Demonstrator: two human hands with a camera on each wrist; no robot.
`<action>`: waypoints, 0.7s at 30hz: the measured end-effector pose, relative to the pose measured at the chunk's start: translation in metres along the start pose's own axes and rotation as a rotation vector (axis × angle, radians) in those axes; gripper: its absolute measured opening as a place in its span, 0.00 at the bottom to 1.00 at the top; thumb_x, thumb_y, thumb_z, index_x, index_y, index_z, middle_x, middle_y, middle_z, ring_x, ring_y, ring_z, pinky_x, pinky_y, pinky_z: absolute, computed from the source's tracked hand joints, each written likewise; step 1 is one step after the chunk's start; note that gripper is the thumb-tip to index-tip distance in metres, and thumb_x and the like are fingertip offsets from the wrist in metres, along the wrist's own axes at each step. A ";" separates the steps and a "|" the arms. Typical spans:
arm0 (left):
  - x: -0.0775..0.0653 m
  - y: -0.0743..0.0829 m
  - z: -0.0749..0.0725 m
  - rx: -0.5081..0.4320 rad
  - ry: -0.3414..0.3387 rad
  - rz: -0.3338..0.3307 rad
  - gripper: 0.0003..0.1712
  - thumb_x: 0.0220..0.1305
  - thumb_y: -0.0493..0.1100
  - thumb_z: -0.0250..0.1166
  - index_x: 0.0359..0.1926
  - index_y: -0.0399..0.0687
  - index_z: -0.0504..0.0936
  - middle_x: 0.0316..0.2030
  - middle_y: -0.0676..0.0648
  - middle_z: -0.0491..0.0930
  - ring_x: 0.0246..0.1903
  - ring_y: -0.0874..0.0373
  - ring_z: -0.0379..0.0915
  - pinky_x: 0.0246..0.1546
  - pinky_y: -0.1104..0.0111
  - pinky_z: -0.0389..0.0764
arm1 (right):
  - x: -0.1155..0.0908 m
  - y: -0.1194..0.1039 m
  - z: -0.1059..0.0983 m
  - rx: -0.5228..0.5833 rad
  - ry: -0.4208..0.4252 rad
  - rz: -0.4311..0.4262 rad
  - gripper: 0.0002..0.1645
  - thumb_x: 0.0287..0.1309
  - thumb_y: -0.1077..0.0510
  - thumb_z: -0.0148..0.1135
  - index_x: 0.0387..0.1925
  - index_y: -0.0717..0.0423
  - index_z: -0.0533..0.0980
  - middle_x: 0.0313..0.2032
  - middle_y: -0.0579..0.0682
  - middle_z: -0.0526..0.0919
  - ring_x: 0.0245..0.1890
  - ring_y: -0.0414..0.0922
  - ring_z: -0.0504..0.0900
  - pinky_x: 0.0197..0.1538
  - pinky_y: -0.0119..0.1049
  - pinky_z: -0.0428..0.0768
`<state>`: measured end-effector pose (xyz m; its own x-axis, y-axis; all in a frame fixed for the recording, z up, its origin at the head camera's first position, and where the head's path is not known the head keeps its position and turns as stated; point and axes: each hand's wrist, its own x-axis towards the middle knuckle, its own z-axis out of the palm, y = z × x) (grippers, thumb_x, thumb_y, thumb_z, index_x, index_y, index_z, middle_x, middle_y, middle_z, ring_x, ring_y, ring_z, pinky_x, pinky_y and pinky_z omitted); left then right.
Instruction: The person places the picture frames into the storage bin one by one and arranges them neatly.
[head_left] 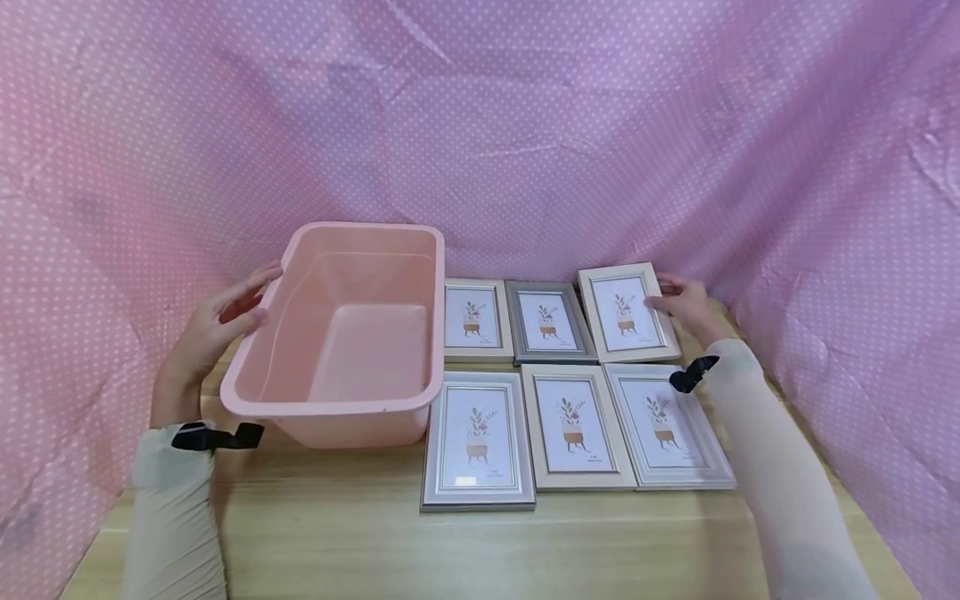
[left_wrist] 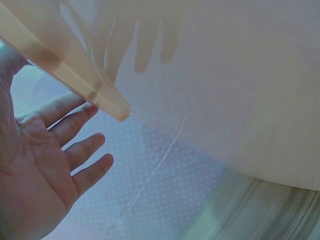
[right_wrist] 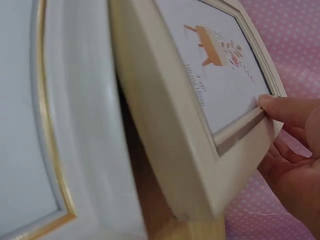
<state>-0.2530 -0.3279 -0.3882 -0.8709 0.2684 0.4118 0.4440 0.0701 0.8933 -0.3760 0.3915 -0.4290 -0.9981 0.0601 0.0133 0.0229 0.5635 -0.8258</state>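
Observation:
A pink plastic basin (head_left: 330, 408) stands on the left of the wooden table. My left hand (head_left: 213, 329) is at its left side, thumb and fingertips touching the outer rim; in the left wrist view the fingers (left_wrist: 75, 152) are spread and fairly straight beside the rim (left_wrist: 75, 80). At the back right my right hand (head_left: 686, 304) pinches a cream picture frame (head_left: 588, 292) by its right edge, thumb on the front and fingers behind. That frame tilts, raised on the gripped side in the right wrist view, its lower edge near a white frame (right_wrist: 92, 125).
Several more picture frames lie flat in two rows: a grey frame (head_left: 587, 333), a cream frame (head_left: 626, 467), a silver frame (head_left: 528, 467) and a white frame (head_left: 720, 467). The basin partly covers a back-row frame (head_left: 506, 325). Pink dotted cloth (head_left: 510, 167) hangs around the table (head_left: 375, 533).

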 end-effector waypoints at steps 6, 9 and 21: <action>0.000 0.000 -0.002 0.013 -0.001 0.003 0.29 0.69 0.24 0.55 0.70 0.27 0.66 0.75 0.53 0.67 0.73 0.69 0.61 0.64 0.84 0.67 | -0.003 -0.018 -0.014 0.048 -0.006 0.005 0.47 0.59 0.67 0.70 0.77 0.59 0.60 0.44 0.39 0.82 0.36 0.24 0.78 0.40 0.20 0.82; -0.001 0.000 -0.003 0.020 0.000 0.006 0.29 0.69 0.24 0.54 0.71 0.26 0.66 0.74 0.54 0.68 0.72 0.70 0.61 0.62 0.85 0.68 | -0.007 -0.028 -0.020 0.047 0.002 0.000 0.48 0.59 0.67 0.71 0.78 0.54 0.60 0.40 0.33 0.78 0.37 0.25 0.78 0.40 0.21 0.83; 0.001 0.001 -0.002 0.027 -0.005 0.031 0.29 0.68 0.24 0.55 0.70 0.24 0.66 0.73 0.54 0.70 0.72 0.71 0.63 0.66 0.84 0.66 | -0.039 -0.055 -0.026 0.158 0.004 -0.205 0.46 0.57 0.75 0.67 0.75 0.58 0.63 0.39 0.29 0.82 0.37 0.27 0.83 0.40 0.20 0.83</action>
<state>-0.2536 -0.3297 -0.3865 -0.8556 0.2757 0.4381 0.4762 0.0876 0.8749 -0.3369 0.3796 -0.3693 -0.9807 -0.0383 0.1918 -0.1895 0.4283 -0.8835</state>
